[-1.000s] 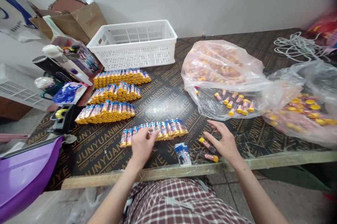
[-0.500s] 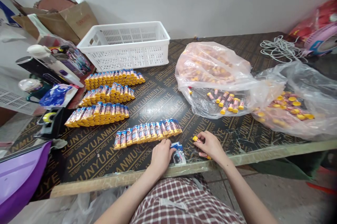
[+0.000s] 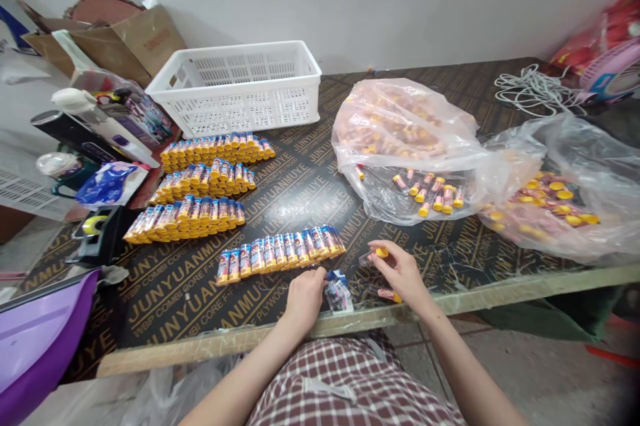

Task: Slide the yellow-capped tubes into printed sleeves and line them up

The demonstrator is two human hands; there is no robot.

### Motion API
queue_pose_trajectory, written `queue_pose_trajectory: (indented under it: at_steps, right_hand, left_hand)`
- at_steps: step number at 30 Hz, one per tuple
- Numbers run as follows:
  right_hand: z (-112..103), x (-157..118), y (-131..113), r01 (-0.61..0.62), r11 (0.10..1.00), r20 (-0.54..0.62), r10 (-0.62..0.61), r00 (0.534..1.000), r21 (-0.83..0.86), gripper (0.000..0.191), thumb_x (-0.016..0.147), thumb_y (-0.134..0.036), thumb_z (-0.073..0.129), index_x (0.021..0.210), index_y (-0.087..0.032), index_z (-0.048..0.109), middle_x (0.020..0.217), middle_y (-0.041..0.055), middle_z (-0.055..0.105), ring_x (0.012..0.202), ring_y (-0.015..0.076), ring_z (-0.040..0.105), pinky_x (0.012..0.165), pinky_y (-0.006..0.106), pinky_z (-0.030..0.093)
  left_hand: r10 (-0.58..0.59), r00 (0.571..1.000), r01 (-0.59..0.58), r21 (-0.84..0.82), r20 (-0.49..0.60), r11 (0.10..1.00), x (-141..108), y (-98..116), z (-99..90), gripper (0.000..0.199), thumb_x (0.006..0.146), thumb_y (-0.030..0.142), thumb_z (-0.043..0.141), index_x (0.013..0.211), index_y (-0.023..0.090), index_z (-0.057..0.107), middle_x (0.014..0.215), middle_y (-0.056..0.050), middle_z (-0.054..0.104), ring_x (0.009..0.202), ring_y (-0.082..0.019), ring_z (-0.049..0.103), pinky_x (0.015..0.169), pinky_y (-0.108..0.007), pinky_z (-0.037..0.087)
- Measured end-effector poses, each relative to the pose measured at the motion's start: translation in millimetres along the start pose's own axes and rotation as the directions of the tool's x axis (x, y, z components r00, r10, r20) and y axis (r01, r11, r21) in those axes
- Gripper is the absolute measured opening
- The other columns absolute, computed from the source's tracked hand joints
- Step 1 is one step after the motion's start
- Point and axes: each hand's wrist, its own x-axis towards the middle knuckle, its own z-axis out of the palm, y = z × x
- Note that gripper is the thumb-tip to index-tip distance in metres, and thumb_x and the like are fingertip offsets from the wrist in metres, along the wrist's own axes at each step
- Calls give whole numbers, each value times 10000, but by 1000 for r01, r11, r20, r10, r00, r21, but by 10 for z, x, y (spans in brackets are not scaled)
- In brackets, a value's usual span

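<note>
- Right now the right hand (image 3: 403, 273) has its grip pinched on a yellow-capped tube (image 3: 376, 255), raised just off the surface (image 3: 300, 186) near the front edge.
- One loose tube (image 3: 389, 295) lies under that hand, close to the edge.
- The left hand (image 3: 306, 294) rests on the surface, fingertips closed on the corner of a small blue packet (image 3: 339, 293); how firm the hold is cannot be told.
- Just beyond the left hand sits the nearest row of tubes (image 3: 281, 249), caps toward the person, with three fuller rows (image 3: 210, 183) behind it by the white basket (image 3: 240, 83).
- To do this step well, it seems wise to keep the tube level, cap facing the same way as its neighbours, and set it snug beside the row's right end without nudging the line.
- Watch the loose tube: it could roll off.
</note>
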Motion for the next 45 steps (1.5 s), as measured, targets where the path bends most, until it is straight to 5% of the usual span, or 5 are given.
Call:
queue_pose_trajectory:
  at_steps: [7, 12, 20, 38, 45]
  right_hand:
    - [-43, -46, -170, 86, 993, -104, -78, 992, 83, 148, 838, -286, 577, 910, -202, 677, 1004, 76, 656, 948, 212, 610, 766, 314, 499]
    - [-78, -81, -437, 170, 956, -178, -129, 975, 239, 174, 857, -273, 570, 990, -239, 677, 1052, 74, 584, 956, 194, 599, 737, 295, 540]
    - [114, -154, -636, 252, 926, -210, -198, 958, 279, 256, 864, -216, 580, 1104, -270, 649, 1102, 63, 599, 986, 202, 606, 804, 318, 548]
    - [252, -175, -676, 414, 900, -37, -412, 910, 136, 333, 875, -163, 540, 1176, -285, 615, 1108, 68, 618, 1033, 216, 592, 906, 395, 503]
    - [316, -161, -623, 430, 891, -11, -433, 901, 149, 385, 870, -94, 482, 1173, -301, 598, 993, 47, 596, 943, 183, 591, 820, 345, 522]
  left_hand:
    - [1, 994, -40, -351, -110, 935, -72, 71, -167, 98, 807, 153, 510, 719, 190, 530, 744, -14, 604, 708, -148, 541, 649, -254, 397]
    - [-235, 972, 78, -906, -25, 417, 27, 108, -473, 173, 690, 199, 644, 780, 193, 497, 593, 60, 563, 538, -97, 522, 547, -205, 390]
    - [-415, 908, 5, -991, 60, -132, 299, 12, -732, 287, 556, 317, 810, 687, 123, 646, 629, 19, 630, 560, -84, 567, 608, -223, 488]
    - [-458, 888, -38, -999, -50, 35, 270, 8, -662, 379, 664, 519, 699, 682, 148, 625, 642, 13, 610, 603, -119, 572, 602, -245, 499]
    - [-255, 963, 51, -986, 91, -159, 181, 134, -780, 451, 673, 358, 753, 1050, 176, 585, 795, -13, 675, 693, -127, 631, 674, -256, 519]
